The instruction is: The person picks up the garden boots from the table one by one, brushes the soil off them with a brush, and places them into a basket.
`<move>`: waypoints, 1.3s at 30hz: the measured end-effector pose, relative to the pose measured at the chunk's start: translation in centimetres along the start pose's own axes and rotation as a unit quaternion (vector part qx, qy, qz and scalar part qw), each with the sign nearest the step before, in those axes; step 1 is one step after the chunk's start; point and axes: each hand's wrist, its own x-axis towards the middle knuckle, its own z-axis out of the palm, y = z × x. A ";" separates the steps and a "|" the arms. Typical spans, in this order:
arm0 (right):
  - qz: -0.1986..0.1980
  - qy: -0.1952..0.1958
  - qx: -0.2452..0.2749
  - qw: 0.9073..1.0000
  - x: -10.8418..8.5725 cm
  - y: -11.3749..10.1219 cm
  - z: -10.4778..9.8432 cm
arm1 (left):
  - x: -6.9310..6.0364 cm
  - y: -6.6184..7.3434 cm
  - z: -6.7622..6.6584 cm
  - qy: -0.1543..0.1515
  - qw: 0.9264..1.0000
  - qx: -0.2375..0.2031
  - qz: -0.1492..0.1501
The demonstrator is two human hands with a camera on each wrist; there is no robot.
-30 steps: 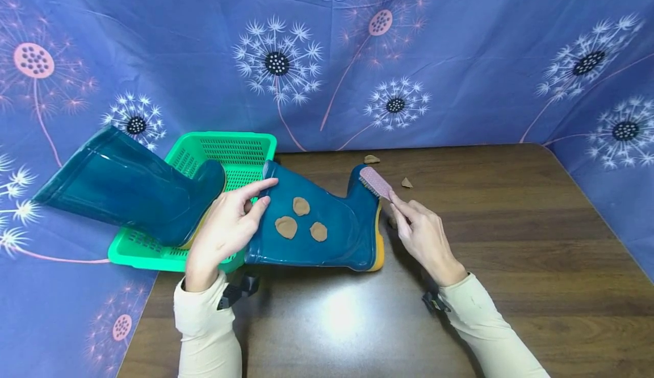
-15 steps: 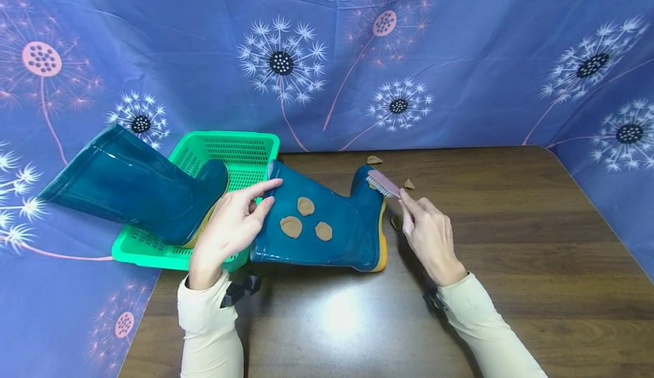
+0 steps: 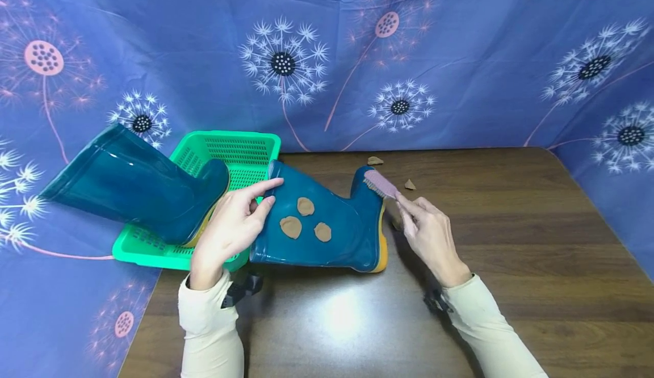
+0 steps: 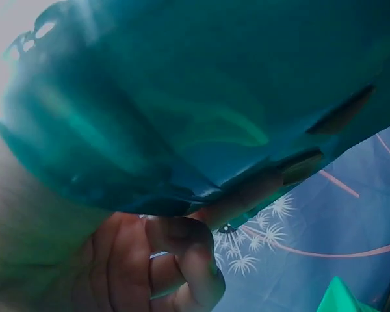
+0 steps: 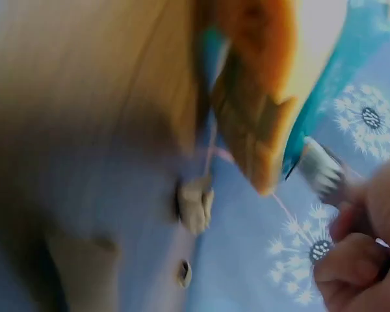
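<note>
A teal rain boot (image 3: 337, 208) with a yellow sole lies on its side, its shaft to the left and toe away from me. Three flat brown, mud-like patches (image 3: 291, 227) sit on the shaft. At the boot's top edge my left hand (image 3: 230, 227) rests with index finger and thumb on the shaft; its other fingers are bent. My right hand (image 3: 429, 239) grips the handle of a pink brush (image 3: 380, 183), whose bristles are against the toe. The right wrist view, partly blurred, shows the brush (image 5: 322, 172) beside the sole (image 5: 257, 149).
A second teal boot (image 3: 148, 190) leans in a green plastic basket (image 3: 245, 139) at the left. Loose brown pieces (image 3: 375, 160) lie on the wooden table (image 3: 511, 242) beyond and right of the toe. A blue flowered cloth (image 3: 460, 43) hangs behind.
Over the toe the brush has moved right and toward me, baring a brown patch half a second ago, then back up-left, covering it. My left hand stays on the boot.
</note>
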 end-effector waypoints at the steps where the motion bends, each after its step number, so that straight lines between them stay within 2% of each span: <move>1: 0.000 -0.006 0.001 1.000 0.0 -0.1 0.0 | 0.0 0.0 0.0 0.001 1.000 0.000 0.000; 5: 0.005 0.007 -0.022 1.000 0.1 -0.5 -0.3 | 0.1 0.0 0.2 0.000 1.000 0.002 0.008; 11: -0.004 -0.005 -0.006 1.000 -0.2 -0.8 -0.4 | -0.1 0.0 0.2 0.003 1.000 -0.001 0.006; 15: 0.002 0.020 -0.026 0.999 -0.3 -0.7 -0.5 | -0.1 0.1 0.3 0.005 1.000 0.001 0.005; 20: -0.004 -0.010 -0.012 1.000 -0.2 -1.0 -0.6 | 0.0 0.4 0.4 0.011 1.000 -0.002 0.005; 22: -0.003 -0.003 -0.030 1.000 -0.1 -1.1 -0.5 | 0.1 0.4 0.5 0.009 1.000 -0.004 0.006; 25: -0.005 0.010 -0.024 1.000 -0.2 -1.4 -0.5 | 0.0 0.5 0.4 0.008 1.000 0.000 0.006; 29: -0.023 -0.008 -0.027 0.999 -0.4 -1.5 -0.4 | -0.2 0.4 0.3 0.011 1.000 0.007 0.005; 32: -0.005 0.008 -0.058 0.998 -0.5 -1.6 -0.5 | -0.1 0.4 0.3 0.008 1.000 0.004 0.007; 34: 0.007 0.015 -0.050 0.999 -0.5 -1.7 -0.6 | -0.1 0.4 0.3 0.007 1.000 0.000 0.009; 37: -0.007 -0.007 -0.026 1.000 -0.5 -1.8 -0.6 | -0.2 0.5 0.3 0.010 1.000 -0.004 0.007; 39: -0.011 -0.017 -0.033 0.999 -0.6 -2.0 -0.6 | -0.2 0.6 0.3 0.011 1.000 -0.003 0.008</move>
